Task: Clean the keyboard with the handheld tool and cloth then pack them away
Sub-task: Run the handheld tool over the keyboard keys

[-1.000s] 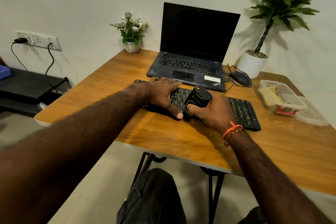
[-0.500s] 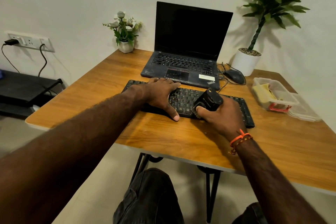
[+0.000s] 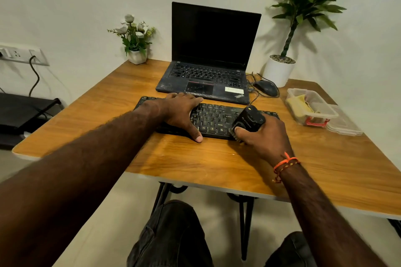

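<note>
Hands on keyboard (image 3: 214, 118).
Left hand (image 3: 182, 112) lies flat on the keys. Right hand (image 3: 263, 136) holds the tool (image 3: 249, 120) tight, brush on the keys.

A wooden table (image 3: 178, 165) has bare surface along its near edge and left side. Behind the keyboard (image 3: 213, 120) an open laptop (image 3: 208, 76) blocks the way, with a mouse (image 3: 266, 88), potted plant (image 3: 282, 69) and plastic container (image 3: 312, 107) crowding the right

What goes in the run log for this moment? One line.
step: cleaning keyboard | left hand: flat on keys | right hand: grips tool, bristles on right end | cloth: in box
</note>
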